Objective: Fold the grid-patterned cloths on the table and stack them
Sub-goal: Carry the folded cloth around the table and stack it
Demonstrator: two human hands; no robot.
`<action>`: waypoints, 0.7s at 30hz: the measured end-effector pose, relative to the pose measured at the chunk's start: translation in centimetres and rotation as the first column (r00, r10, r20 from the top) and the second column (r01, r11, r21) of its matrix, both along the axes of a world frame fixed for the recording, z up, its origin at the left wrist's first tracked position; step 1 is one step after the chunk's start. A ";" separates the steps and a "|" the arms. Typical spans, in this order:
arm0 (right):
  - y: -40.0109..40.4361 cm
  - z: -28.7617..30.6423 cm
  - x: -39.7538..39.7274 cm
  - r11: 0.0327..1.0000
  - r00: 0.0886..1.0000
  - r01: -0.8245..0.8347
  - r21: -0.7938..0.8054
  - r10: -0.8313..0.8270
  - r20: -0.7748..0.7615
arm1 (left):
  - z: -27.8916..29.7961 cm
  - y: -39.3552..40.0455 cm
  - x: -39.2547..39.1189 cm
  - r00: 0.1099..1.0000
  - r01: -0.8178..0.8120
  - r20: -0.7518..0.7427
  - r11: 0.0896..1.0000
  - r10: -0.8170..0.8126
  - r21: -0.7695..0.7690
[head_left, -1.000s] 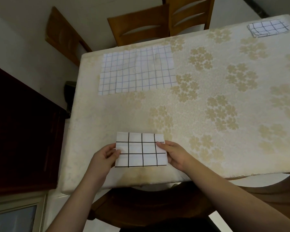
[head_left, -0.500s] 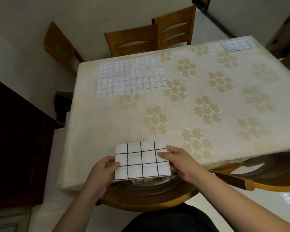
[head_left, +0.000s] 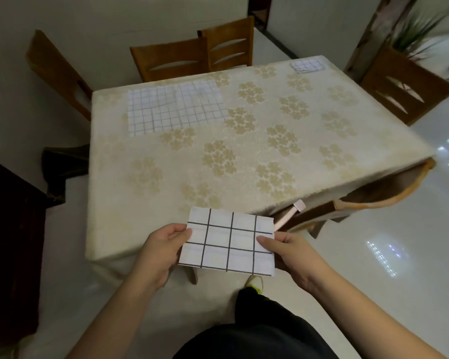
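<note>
From the head camera, the person is holding a folded cloth (head_left: 228,242) with a bold black grid between both hands, just off the near edge of the table (head_left: 166,161) and lifted clear of it. The left hand (head_left: 163,244) is pinching the cloth's left edge, thumb lying on top and the other fingers tucked beneath. The right hand (head_left: 288,251) is pinching the right edge in the same way, thumb on the upper face. Both hands are clamping the cloth, which is sitting flat and level between them, its long sides running left to right.

Judging by this, the folding of this piece is finished and the stacking step is in hand. A small folded pile (head_left: 307,66) with the same sort of grid is lying at the far right corner of the table, well apart from the hands, and looks to be where the stack is building. The next move is likely calling for carrying the cloth round or across the table to that corner, keeping the layers pinched so they are not slipping open, and setting it squarely on top.

A larger unfolded cloth (head_left: 175,107) with a finer grid is lying spread flat at the far left of the table, waiting to be folded. Wooden chairs (head_left: 171,62) are standing along the far side.
</note>
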State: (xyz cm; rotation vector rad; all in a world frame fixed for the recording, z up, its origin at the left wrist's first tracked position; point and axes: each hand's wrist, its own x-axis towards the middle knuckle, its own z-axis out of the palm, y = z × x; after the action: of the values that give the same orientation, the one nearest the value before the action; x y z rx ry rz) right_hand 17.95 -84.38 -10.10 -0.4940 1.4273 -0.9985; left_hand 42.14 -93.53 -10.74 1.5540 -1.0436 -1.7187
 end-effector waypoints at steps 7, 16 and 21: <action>6.6 2.5 -2.8 0.985 0.983 0.173 -0.017 -0.174 -0.058 | 0.5 2.6 -4.2 0.981 0.170 -0.109 0.981 -0.160 0.088; 15.4 3.0 -8.1 0.881 0.872 0.474 -0.012 -0.471 -0.137 | 0.4 6.7 -12.9 0.874 0.483 -0.097 0.873 -0.475 0.075; 22.0 2.1 -12.3 0.788 0.773 0.615 -0.023 -0.609 -0.180 | 0.5 10.5 -19.8 0.765 0.644 -0.033 0.764 -0.643 0.046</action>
State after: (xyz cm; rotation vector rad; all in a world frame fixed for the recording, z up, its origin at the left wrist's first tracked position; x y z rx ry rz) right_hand 5.62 -62.35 -7.96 -0.0705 1.8223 -1.4711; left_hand 22.31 -83.00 -10.27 1.2760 -1.6774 -2.2116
